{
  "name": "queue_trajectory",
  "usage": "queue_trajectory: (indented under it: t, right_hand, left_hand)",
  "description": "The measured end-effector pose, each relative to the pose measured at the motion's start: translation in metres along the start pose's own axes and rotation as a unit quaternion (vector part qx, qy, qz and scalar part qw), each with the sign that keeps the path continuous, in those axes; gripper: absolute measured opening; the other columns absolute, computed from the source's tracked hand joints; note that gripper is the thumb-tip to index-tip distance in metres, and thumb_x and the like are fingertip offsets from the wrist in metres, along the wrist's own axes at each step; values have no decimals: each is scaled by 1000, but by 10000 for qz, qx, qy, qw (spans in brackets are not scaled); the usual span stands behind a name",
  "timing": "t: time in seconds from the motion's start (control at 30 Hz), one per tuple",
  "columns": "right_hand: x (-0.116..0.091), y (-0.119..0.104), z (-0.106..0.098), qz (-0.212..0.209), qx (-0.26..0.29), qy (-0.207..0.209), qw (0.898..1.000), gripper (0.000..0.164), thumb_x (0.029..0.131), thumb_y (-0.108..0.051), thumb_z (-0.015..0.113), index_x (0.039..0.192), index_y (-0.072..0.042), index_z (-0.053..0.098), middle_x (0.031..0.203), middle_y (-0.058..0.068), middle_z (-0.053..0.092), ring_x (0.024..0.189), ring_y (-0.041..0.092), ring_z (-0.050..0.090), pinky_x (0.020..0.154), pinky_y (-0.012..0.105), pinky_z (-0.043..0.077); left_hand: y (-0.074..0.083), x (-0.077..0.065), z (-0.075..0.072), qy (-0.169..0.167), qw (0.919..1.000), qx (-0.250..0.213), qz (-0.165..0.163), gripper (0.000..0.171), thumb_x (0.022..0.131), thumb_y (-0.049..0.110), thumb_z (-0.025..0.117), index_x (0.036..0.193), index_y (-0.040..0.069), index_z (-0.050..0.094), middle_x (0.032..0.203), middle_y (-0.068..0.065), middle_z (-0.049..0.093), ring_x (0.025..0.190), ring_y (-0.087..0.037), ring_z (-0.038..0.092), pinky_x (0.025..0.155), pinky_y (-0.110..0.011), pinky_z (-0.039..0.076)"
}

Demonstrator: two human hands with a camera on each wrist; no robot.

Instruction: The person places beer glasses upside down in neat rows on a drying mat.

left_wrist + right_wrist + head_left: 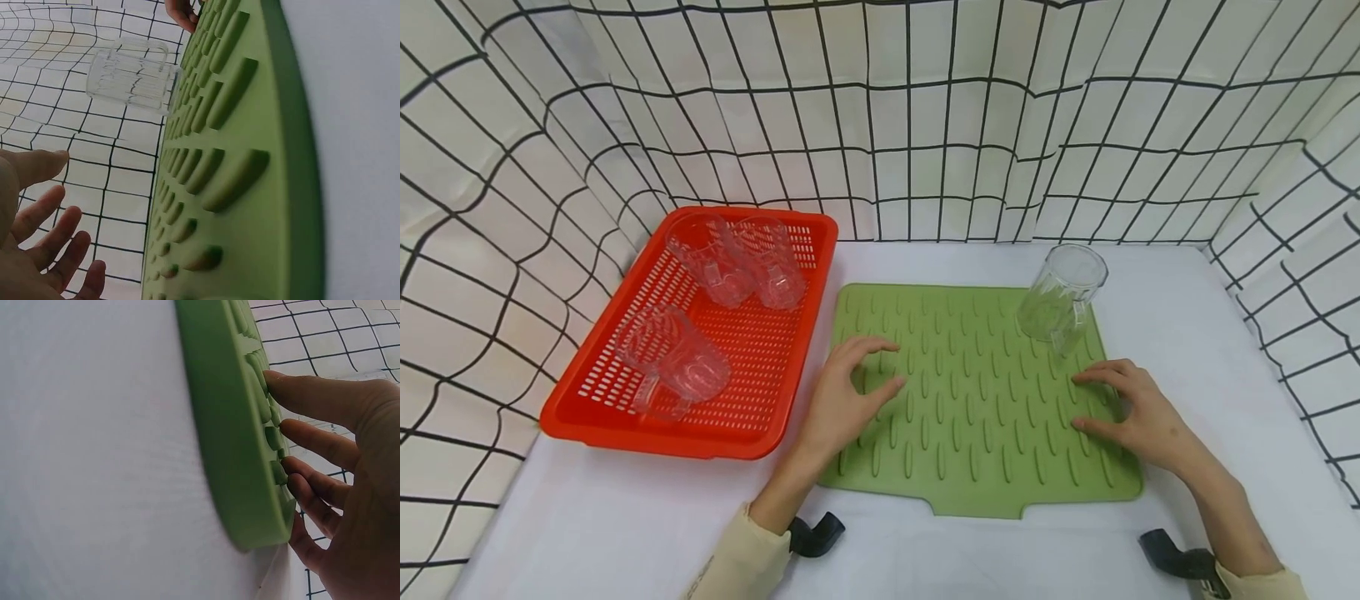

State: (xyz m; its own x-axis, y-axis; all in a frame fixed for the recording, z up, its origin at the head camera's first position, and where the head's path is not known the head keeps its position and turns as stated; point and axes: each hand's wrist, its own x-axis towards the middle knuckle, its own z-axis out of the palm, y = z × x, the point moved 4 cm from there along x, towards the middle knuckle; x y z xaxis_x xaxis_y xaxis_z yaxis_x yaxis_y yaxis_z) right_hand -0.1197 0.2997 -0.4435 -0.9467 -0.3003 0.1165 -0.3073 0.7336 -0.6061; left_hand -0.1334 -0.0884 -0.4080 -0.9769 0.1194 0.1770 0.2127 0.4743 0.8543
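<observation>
Fingers (871,344) parted (moderately), left grip (842,400) and right grip (1144,418) over mat (977,492).

Left hand (844,397) and right hand (1141,418), set well apart, angle inward toward each other from extended forearms (786,487); in both, the fingers (872,342) bend gently and the thumb (885,393) stands apart.

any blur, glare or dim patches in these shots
Head view: bright, fairly even light, with the clear mugs faint against the red basket; left wrist view: the near edge of the mat looks soft; right wrist view: dimmer, the cloth greyish, the right hand shaded.
</observation>
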Motion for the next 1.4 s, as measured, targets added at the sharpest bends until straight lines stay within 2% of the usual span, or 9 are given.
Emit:
queue_trajectory:
  t: [0.17, 0.47, 0.73, 1.03, 1.27, 1.4]
  right_hand:
    - [1, 0, -1, 9, 38, 11, 10000, 57, 75, -14, 93, 125, -7, 69, 133, 20, 56, 124, 46, 48, 99, 69, 40]
    - [-1, -1, 0, 168, 207, -69, 9996, 55, 77, -17, 91, 126, -7, 68, 134, 20, 55, 127, 46, 46, 101, 73, 38]
    - [-2, -1, 1, 177, 237, -67, 9995, 54, 78, -18, 91, 126, -7, 68, 133, 18, 55, 128, 45, 46, 102, 72, 39]
    - [0, 0, 0, 130, 159, -51, 9998, 56, 77, -15, 92, 127, -8, 68, 134, 18, 55, 127, 44, 47, 100, 70, 39]
    - [0, 0, 0, 57, 154, 7, 9999, 57, 75, -15, 92, 126, -7, 69, 133, 20, 55, 125, 46, 48, 100, 71, 39]
    - [-1, 0, 0, 26, 155, 21, 9999, 57, 75, -15, 93, 126, -8, 69, 133, 19, 55, 125, 45, 48, 100, 70, 39]
  left_hand:
    - [12, 3, -3, 117, 9998, -80, 108, 39, 91, 21, 81, 128, 20, 71, 133, 0, 66, 128, -20, 58, 105, -44, 49]
    - [34, 8, -9, 231, 9994, -206, 182, 41, 92, 18, 80, 131, 19, 69, 134, 0, 65, 130, -21, 57, 109, -46, 47]
    - [54, 13, -29, 545, 9984, -74, 111, 41, 93, 18, 78, 132, 20, 68, 136, 2, 66, 130, -19, 56, 111, -47, 47]
    - [56, 18, -55, 940, 9948, -238, 323, 42, 91, 12, 79, 131, 14, 69, 134, -4, 65, 129, -20, 55, 110, -44, 44]
    - [55, 19, -67, 1022, 9943, -212, 202, 45, 91, 14, 80, 134, 15, 67, 139, -4, 63, 132, -21, 54, 110, -50, 45]
    - [56, 21, -74, 1097, 9937, -153, 180, 47, 90, 15, 80, 136, 16, 66, 141, -3, 62, 131, -23, 55, 108, -49, 45]
